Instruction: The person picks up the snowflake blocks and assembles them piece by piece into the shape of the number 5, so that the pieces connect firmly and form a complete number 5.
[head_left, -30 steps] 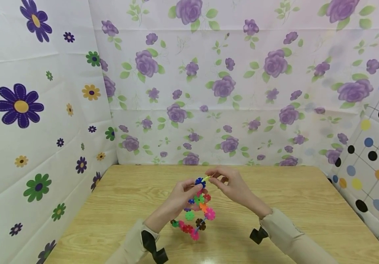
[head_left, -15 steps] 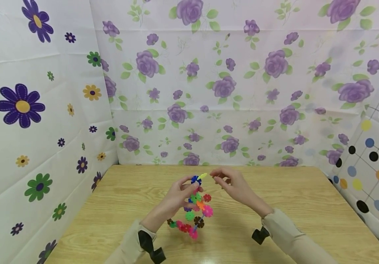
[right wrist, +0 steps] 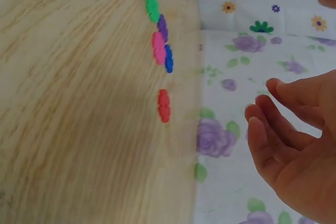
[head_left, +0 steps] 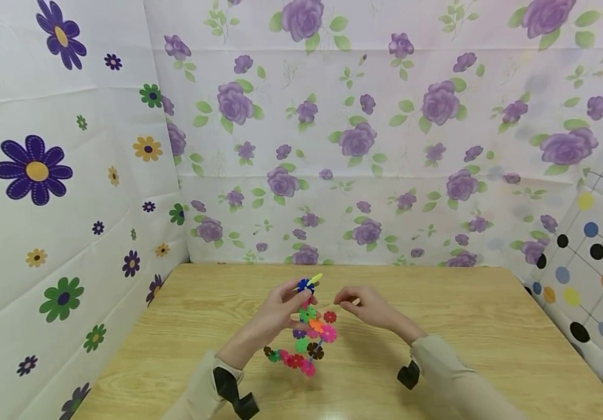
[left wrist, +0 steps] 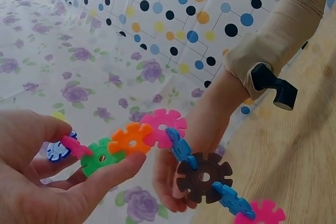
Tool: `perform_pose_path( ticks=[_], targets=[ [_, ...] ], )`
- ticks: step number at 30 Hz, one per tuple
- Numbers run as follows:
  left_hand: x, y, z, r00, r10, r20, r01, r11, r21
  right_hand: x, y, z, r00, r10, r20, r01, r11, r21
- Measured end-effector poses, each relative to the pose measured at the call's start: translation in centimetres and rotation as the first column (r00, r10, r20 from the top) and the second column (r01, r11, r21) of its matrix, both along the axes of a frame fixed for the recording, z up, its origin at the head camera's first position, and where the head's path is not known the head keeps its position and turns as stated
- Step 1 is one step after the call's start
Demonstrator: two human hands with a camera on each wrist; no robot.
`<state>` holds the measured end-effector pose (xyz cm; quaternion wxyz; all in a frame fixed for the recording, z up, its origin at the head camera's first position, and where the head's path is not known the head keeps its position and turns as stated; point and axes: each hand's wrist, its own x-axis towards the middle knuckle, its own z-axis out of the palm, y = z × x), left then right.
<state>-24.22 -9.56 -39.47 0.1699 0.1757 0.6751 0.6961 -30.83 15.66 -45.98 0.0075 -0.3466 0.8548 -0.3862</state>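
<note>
My left hand [head_left: 275,312] pinches a chain of plastic snowflake discs near its top, by a dark blue disc [head_left: 305,286] with a yellow disc [head_left: 315,279] slotted into it. From there the chain hangs through a green disc [left wrist: 103,157], an orange disc [left wrist: 130,138], a pink disc [left wrist: 164,127] and a brown disc [left wrist: 205,177], curving round to the left at the bottom. Nothing is held in my right hand [head_left: 372,309]; its fingers are loosely bent, just right of a loose red disc [right wrist: 164,105] on the table.
More loose discs lie on the wooden table [head_left: 411,361]: a green one [right wrist: 152,7], a purple one [right wrist: 163,28], a pink one [right wrist: 158,48] and a blue one [right wrist: 168,59]. Patterned cloths enclose the table at the back and sides.
My right hand has let go of the yellow disc, which stays on the blue one, and has lowered towards the table. My left hand has shifted left with the chain.
</note>
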Motion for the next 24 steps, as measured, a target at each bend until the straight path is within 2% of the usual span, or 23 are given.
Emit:
perform_pose_path(
  ticks=[5, 8, 15, 22, 24],
  targets=[
    [0.0, -0.1, 0.0, 1.000, -0.012, 0.007, 0.012, 1.000, 0.014, -0.9, 0.2, -1.6, 1.000, 0.029, -0.005, -0.029, 0.999, 0.034],
    [0.0, -0.2, 0.0, 1.000, -0.024, 0.002, 0.024, 1.000, 0.020, -1.2, 0.1, -2.4, 1.000, 0.018, -0.006, -0.018, 0.998, 0.056],
    [-0.2, -0.4, 0.2, 1.000, -0.023, 0.011, 0.023, 0.999, 0.035, -1.9, -0.5, -3.7, 0.997, -0.032, 0.064, 0.024, 0.992, 0.124],
    [-0.2, -0.5, 0.5, 0.999, -0.020, 0.039, 0.018, 0.998, 0.058, -2.5, -1.6, -4.7, 0.987, -0.095, 0.129, 0.080, 0.989, 0.123],
    [-0.1, -0.5, 0.5, 0.999, -0.018, 0.049, 0.015, 0.998, 0.062, -2.7, -2.0, -5.1, 0.986, -0.116, 0.124, 0.097, 0.985, 0.145]
  ],
)
